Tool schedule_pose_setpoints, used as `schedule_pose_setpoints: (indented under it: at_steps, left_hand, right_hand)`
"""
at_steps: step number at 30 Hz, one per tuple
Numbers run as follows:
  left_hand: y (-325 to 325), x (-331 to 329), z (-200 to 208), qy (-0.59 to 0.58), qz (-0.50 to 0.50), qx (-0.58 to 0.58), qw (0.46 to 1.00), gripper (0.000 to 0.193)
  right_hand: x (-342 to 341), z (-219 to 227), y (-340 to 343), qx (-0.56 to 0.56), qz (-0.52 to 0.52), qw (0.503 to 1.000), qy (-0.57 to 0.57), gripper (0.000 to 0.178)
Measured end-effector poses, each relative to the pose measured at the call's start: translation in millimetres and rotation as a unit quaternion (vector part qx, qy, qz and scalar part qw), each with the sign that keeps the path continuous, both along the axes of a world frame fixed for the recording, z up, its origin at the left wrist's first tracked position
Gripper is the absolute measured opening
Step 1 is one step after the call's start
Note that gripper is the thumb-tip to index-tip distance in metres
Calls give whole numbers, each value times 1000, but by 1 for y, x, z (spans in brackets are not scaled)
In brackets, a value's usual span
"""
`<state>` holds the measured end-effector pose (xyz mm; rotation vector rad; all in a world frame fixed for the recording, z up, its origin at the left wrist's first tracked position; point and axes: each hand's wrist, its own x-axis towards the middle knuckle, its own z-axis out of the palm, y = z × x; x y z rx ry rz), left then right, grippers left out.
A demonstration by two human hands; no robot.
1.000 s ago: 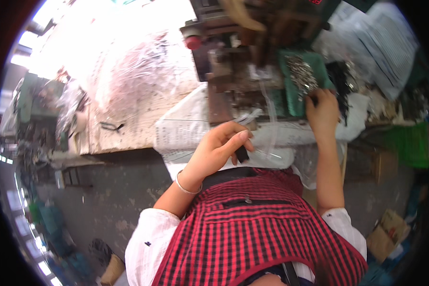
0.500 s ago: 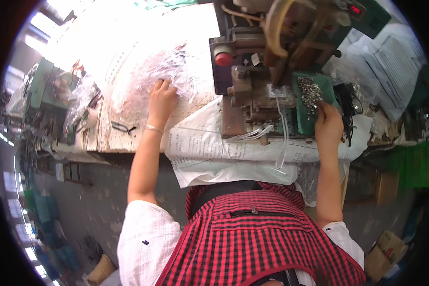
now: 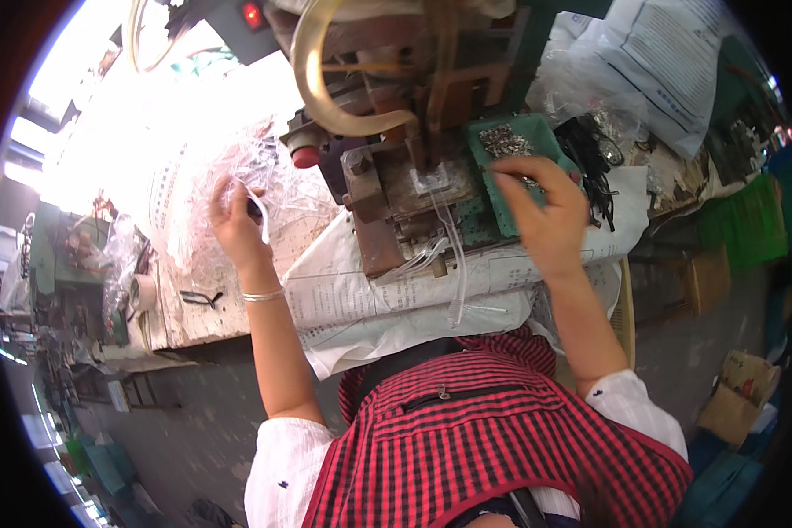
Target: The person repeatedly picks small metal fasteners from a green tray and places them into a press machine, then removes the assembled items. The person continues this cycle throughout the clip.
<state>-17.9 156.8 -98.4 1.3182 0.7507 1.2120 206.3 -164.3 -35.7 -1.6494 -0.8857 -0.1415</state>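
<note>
A thin clear-white plastic strip [image 3: 265, 222] is held in my left hand [image 3: 238, 231], which is raised at the near side of a tangled pile of similar strips [image 3: 238, 158]. My right hand [image 3: 553, 216] hovers over a green tray [image 3: 495, 201] of small shiny metal pieces [image 3: 505, 141]. Its thumb and forefinger pinch together; whatever lies between them is too small to make out. Left of the tray stands a bench press [image 3: 387, 180]. A clear strip [image 3: 454, 264] lies with one end under its head and hangs down toward me.
A red button [image 3: 305, 157] sits on the press's left side. Several short strips [image 3: 424, 259] lie at its front. Black-handled snips [image 3: 201, 299] and a tape roll [image 3: 143, 292] lie at left. Printed white sheeting [image 3: 326, 295] covers the front edge. Black cords [image 3: 594, 167] lie right of the tray.
My left hand has come up from the pile with a strip in it. My right hand has lifted from the metal pieces with its fingertips pinched. The whole view has turned.
</note>
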Motion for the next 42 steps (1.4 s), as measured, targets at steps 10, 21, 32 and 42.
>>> schedule_pose_setpoints:
  at_steps: [10,21,32,42]
  left_hand:
    - [-99,14,55,88,28,126,988,38]
    - [-174,77,81,105,-101,670,728,20]
    - [-170,81,75,121,-99,667,728,19]
    - [-176,11,50,426,-219,368,797,31]
  right_hand:
    - [-25,-1,58,147,69,972,169,43]
    - [5,16,24,-7,103,992,75,58]
    - [37,-61,-52,-222,-88,971,3,15]
    - [36,-69,-45,-301,-131,938,-109,11]
